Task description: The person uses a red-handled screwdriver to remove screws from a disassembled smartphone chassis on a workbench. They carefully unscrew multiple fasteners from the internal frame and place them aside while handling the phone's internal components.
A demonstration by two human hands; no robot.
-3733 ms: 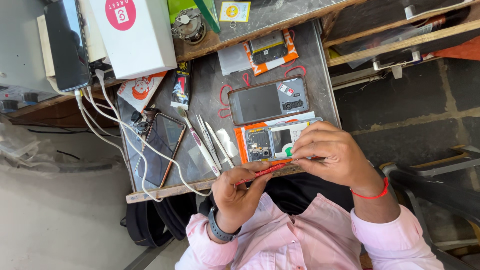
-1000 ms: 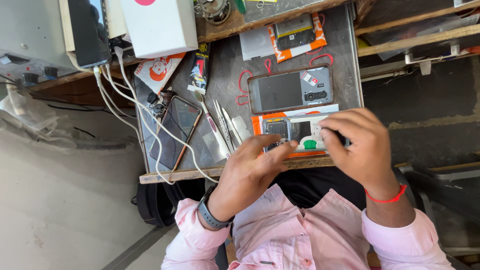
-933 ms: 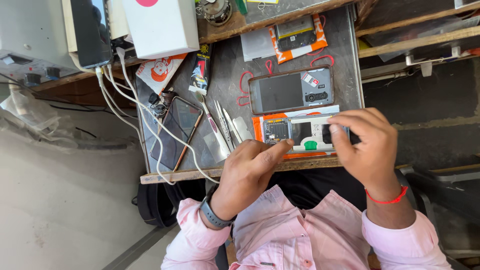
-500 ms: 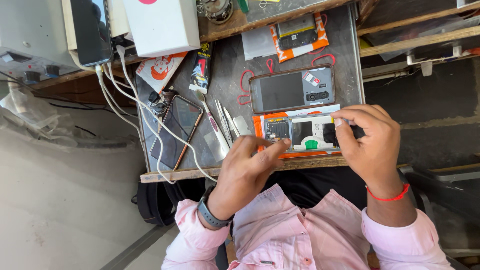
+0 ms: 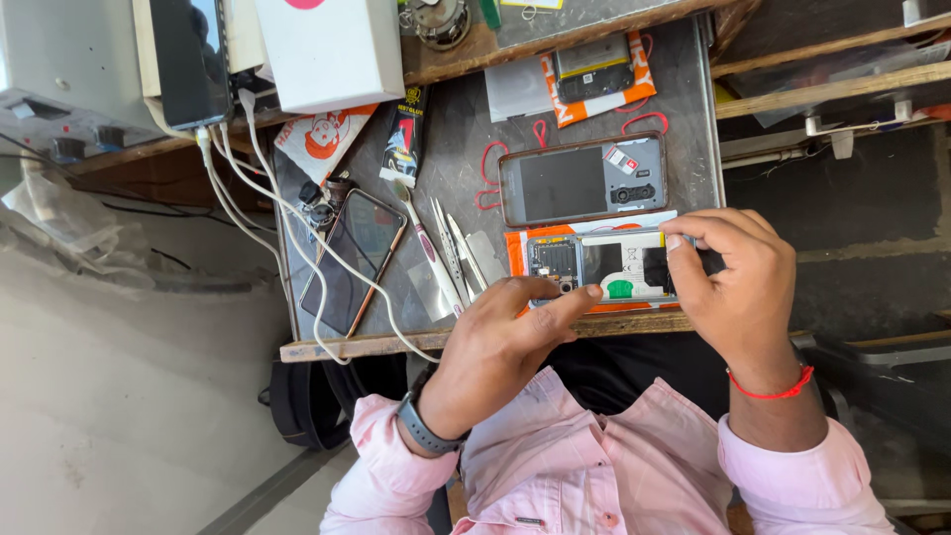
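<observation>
The right hand [image 5: 738, 287] covers the right end of the opened phone [image 5: 604, 267], so what its fingertips touch there cannot be told; the left hand [image 5: 505, 342] hides the phone's lower left corner; the white box [image 5: 332, 50] and the dark screen [image 5: 188, 59] are cut off by the top edge; the phone's small parts are too tiny to tell apart.

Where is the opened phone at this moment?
In the head view, the opened phone lies at the bench's near edge, between the left hand and right hand, just below a second phone.
</observation>
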